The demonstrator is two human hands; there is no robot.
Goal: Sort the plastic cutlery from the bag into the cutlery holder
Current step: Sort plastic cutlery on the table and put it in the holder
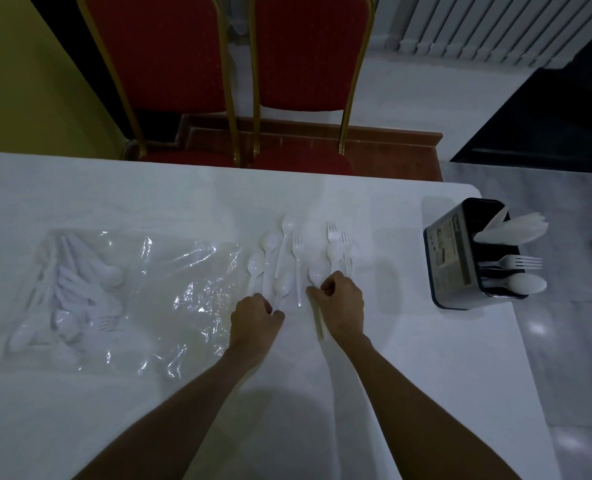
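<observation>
Head view: white tabletop (408, 375) carries all task items. Clear plastic bag (170, 306) lies left of the left hand (254, 315), flat, with more white cutlery showing through its far left part. Cutlery holder (469, 252) stands well to the right of the right hand (343, 303), near the tabletop's right edge, already holding knives, a fork and a spoon in separate compartments. Loose spoons and forks (298, 258) lie in a row just beyond both hands, long axes running roughly away from the person, handles toward the hands.

Left hand: fingers curled together, apparently pinching spoon handle ends at the row's left side. Right hand: fingers curled at the row's right side, over a spoon (317, 273); a knife-like piece (317, 317) lies beside and partly under it. Whether either hand has a firm grip cannot be told.

Judgement: the right hand is nearer the holder, so delivery suits it; handles-first pickup needs no turning.
</observation>
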